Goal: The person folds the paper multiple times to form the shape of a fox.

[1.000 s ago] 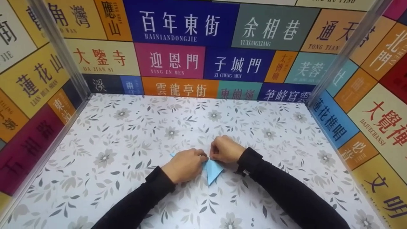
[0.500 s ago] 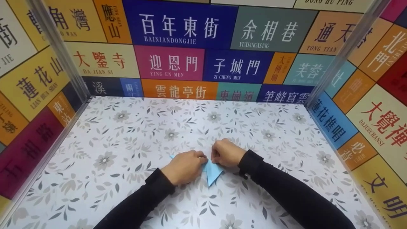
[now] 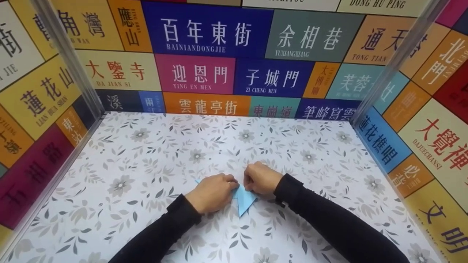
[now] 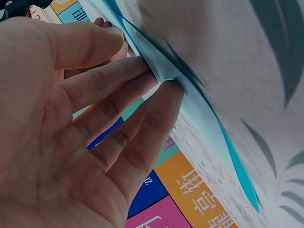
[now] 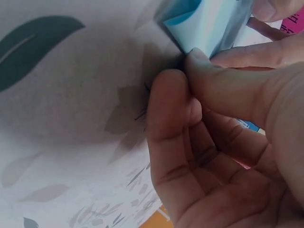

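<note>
A folded piece of light blue paper (image 3: 245, 202) lies on the table, one pointed corner toward me. My left hand (image 3: 212, 193) covers its left part, where a small blue tip pokes out beyond the knuckles. In the left wrist view, fairly straight fingers (image 4: 159, 111) press against the paper (image 4: 209, 111), with the thumb apart from it. My right hand (image 3: 264, 179) is at the paper's upper right edge. Its thumb and curled forefinger pinch there in the right wrist view, right beside a curved, raised fold of the paper (image 5: 211, 28).
The white table (image 3: 153, 146) carries a grey leaf-and-flower print. Panels of coloured name blocks (image 3: 197, 75) stand along the back and both sides, with clear corner strips (image 3: 78, 69) where they meet.
My right fingertips have shifted slightly rightward and toward me along the paper. The left hand stays in place on it. The head view has tilted up a little.
</note>
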The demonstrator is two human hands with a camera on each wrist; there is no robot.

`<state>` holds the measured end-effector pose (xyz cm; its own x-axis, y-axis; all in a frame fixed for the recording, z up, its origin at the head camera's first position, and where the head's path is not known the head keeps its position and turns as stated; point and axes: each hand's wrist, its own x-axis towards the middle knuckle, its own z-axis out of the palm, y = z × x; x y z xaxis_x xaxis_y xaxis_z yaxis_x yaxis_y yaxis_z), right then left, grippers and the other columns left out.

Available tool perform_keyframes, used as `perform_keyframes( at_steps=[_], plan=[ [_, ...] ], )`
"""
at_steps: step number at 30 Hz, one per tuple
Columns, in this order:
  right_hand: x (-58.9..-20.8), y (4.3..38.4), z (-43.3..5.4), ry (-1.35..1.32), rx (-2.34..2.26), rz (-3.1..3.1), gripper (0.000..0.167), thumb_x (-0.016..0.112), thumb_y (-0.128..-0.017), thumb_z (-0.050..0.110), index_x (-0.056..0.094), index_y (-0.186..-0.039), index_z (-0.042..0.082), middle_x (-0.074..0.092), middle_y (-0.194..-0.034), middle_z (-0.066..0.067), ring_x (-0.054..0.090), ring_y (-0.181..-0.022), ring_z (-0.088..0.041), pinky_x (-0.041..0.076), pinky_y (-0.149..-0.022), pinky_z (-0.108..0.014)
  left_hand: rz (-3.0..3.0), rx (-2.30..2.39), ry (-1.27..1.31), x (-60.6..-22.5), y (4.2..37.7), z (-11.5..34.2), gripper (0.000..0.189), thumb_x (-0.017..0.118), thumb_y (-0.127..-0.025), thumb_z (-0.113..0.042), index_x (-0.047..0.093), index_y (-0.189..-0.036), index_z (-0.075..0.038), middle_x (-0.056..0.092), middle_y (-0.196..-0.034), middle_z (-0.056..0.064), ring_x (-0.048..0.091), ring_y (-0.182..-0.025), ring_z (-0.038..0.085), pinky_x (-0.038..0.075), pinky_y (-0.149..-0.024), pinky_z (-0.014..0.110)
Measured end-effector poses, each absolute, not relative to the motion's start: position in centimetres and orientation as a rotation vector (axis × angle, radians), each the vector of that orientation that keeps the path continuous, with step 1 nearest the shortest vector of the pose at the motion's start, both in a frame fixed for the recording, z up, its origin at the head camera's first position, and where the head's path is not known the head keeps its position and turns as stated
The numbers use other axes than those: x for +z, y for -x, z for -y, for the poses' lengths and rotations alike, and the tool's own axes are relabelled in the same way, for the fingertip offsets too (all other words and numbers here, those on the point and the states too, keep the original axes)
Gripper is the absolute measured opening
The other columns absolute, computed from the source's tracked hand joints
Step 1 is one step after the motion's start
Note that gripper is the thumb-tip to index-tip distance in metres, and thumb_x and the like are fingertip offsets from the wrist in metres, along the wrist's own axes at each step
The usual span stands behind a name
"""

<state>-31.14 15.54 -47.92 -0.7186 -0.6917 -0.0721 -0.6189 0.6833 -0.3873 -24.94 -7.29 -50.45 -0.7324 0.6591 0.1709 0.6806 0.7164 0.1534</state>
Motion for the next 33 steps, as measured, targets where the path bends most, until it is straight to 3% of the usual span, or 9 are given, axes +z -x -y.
perform_keyframes(
  at_steps=[33],
  plan=[
    [-47.8, 29.6, -16.9, 1.069, -0.474, -2.695, 0.014, 0.089, -0.086, -0.007, 0.082, -0.083, 0.005, 0.078, -0.075, -0.005, 0.061, -0.064, -0.010, 0.054, -0.063, -0.025, 2.816, -0.349, 1.085, -50.3, 24.6, 7.3, 0.029, 0.070, -0.105, -0.006, 0.085, -0.131, -0.006, 0.084, -0.133, 0.011, 0.080, -0.117, 0.034, 0.071, -0.098, 0.047]
  ],
)
